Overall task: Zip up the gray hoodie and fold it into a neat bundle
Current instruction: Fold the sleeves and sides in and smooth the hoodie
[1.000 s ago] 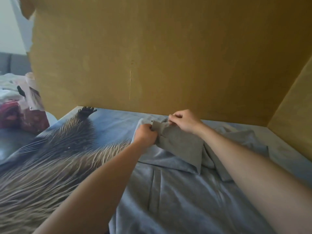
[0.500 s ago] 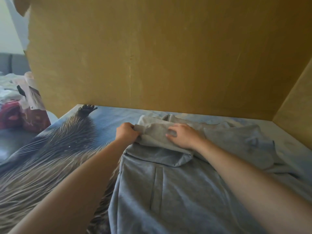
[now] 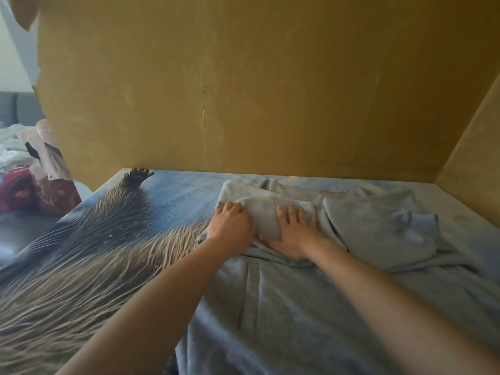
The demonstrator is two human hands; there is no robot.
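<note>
Head view: left hand (image 3: 230, 228) and right hand (image 3: 293, 234) both press flat, fingers straight, on one folded gray hoodie (image 3: 297, 293).

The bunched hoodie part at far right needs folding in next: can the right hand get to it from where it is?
Probably yes: the right hand lies flat on the folded part, with only bare cloth between it and the bunched part.

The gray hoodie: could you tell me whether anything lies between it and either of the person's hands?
Nothing visible does. The right hand lies flat on the folded sleeve part of the gray hoodie, and the left hand touches that fold's left edge, though whether it pinches the cloth cannot be told.
</note>
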